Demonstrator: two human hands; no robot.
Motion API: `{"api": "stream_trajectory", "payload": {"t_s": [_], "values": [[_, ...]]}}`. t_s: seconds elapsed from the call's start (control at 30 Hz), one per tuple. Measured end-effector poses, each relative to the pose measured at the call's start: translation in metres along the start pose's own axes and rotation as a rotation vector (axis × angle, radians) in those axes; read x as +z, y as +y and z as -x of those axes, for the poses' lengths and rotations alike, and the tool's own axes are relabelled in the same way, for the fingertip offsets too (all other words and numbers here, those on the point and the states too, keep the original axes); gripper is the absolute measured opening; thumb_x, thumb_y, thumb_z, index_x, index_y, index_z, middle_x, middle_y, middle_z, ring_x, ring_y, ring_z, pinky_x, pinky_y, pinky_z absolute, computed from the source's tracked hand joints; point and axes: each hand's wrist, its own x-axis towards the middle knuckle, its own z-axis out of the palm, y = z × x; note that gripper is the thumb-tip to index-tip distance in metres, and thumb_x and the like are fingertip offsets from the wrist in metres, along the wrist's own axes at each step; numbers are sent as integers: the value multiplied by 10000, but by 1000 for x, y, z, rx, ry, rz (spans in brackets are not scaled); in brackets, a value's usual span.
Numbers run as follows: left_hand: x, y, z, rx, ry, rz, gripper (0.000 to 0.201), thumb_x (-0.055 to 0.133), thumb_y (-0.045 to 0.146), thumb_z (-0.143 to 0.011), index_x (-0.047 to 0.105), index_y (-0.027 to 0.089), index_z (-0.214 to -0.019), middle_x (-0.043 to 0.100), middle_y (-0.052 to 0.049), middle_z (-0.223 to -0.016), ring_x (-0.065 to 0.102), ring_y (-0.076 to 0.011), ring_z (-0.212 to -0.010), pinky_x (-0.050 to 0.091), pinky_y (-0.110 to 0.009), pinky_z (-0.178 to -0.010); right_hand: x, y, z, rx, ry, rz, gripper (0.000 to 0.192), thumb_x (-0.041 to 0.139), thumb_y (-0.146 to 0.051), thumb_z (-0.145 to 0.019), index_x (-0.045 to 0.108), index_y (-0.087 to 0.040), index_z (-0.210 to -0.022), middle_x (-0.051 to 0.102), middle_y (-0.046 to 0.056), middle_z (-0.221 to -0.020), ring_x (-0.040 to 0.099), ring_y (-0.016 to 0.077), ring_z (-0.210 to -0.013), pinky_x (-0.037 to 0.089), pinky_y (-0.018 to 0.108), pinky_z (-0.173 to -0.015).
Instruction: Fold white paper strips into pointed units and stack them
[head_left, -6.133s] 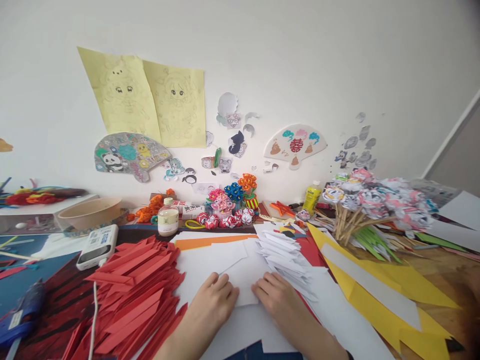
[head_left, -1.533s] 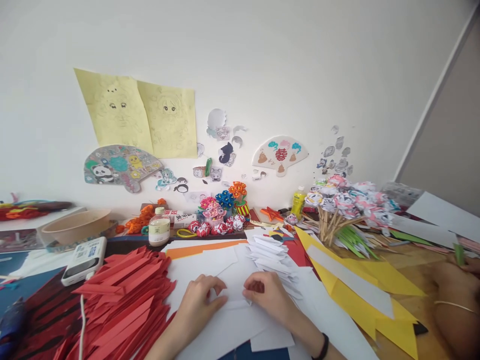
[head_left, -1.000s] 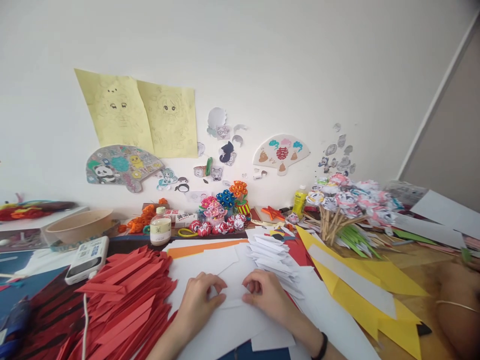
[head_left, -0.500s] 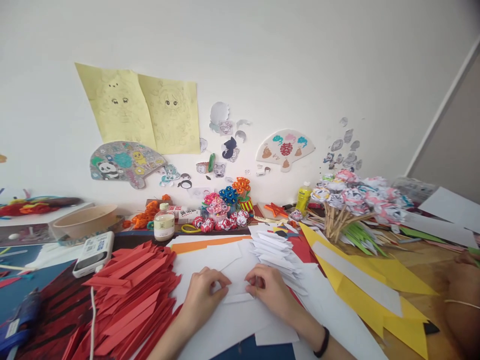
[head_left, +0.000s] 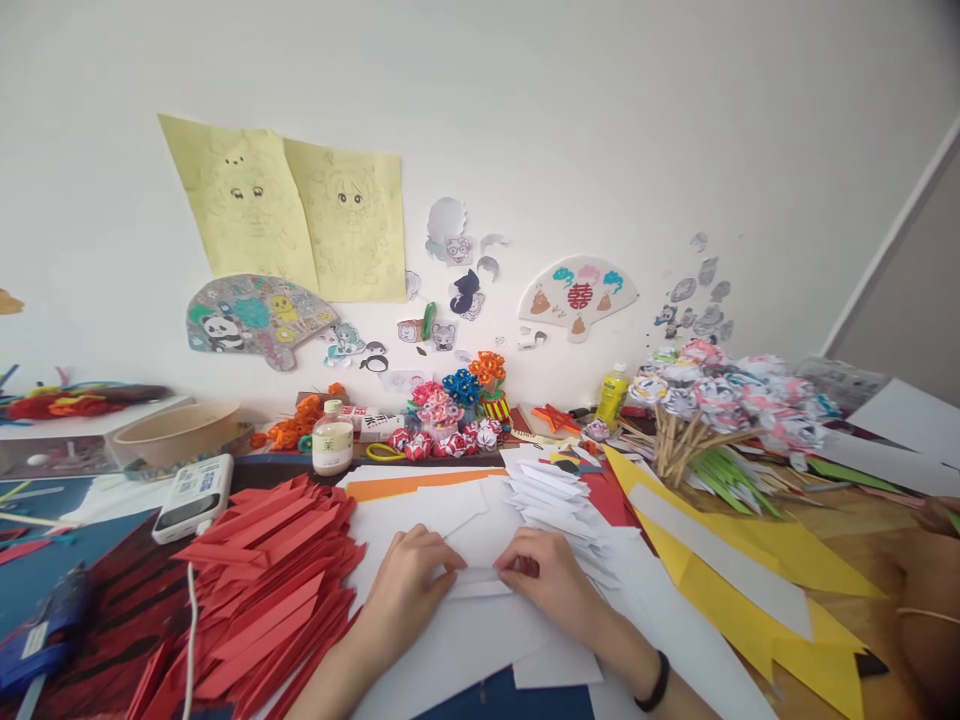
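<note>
Between my hands is a narrow folded strip of white paper, lying above larger white sheets. My left hand pinches its left end between thumb and fingers. At the right end my right hand, a black band on its wrist, pinches the same strip. Just beyond my right hand is a stack of folded white paper strips. A big heap of folded red paper strips lies to the left of my left hand.
Yellow paper spreads at the right, near another person's arm. A glue gun and a white device with a cable are at left. Behind stand a bottle, paper flowers on sticks and a yellow bottle.
My hands have moved slightly closer to the strip's fold, and a raised flap now shows between my fingers. The view has shifted a little to the left.
</note>
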Motion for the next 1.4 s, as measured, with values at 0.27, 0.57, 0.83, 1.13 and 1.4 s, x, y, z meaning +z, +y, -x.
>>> {"api": "stream_trajectory", "payload": {"t_s": [0.27, 0.57, 0.83, 1.13, 1.4], "values": [[1, 3, 2, 133, 16, -99, 193, 511, 209, -872, 660, 254, -986, 672, -39, -926, 537, -215, -871, 371, -339, -736, -1, -2, 2, -61, -11, 76, 96, 641, -157, -780, 709, -208, -737, 619, 15, -707, 546, 159, -651, 401, 260, -598], [9, 0, 4, 265, 29, -306, 132, 616, 203, -836, 654, 249, -955, 657, -14, -864, 520, -197, -836, 330, -326, -697, -3, -5, 5, -170, -38, 157, 109, 609, -178, -838, 697, -226, -883, 659, 24, -844, 567, 189, -813, 420, 286, -714], [13, -1, 4, 388, 97, -438, 128, 538, 185, -890, 647, 233, -938, 617, -9, -747, 480, -178, -754, 280, -321, -629, -1, -7, 8, -289, -65, 343, 172, 565, -237, -883, 670, -226, -1018, 646, 48, -912, 537, 203, -852, 413, 311, -726], [15, -2, 6, 443, 70, -514, 41, 563, 212, -877, 602, 199, -874, 574, 8, -729, 463, -172, -728, 282, -312, -638, 6, 0, 8, -413, 9, 405, 142, 533, -203, -905, 675, -207, -899, 633, 27, -774, 517, 179, -775, 376, 293, -661], [13, 1, 7, 459, 4, -569, 67, 531, 211, -896, 573, 185, -851, 572, 7, -737, 467, -176, -725, 294, -317, -637, 8, 4, 9, -423, -12, 484, 145, 544, -165, -895, 664, -207, -826, 616, 13, -693, 495, 169, -736, 329, 290, -633]]}}
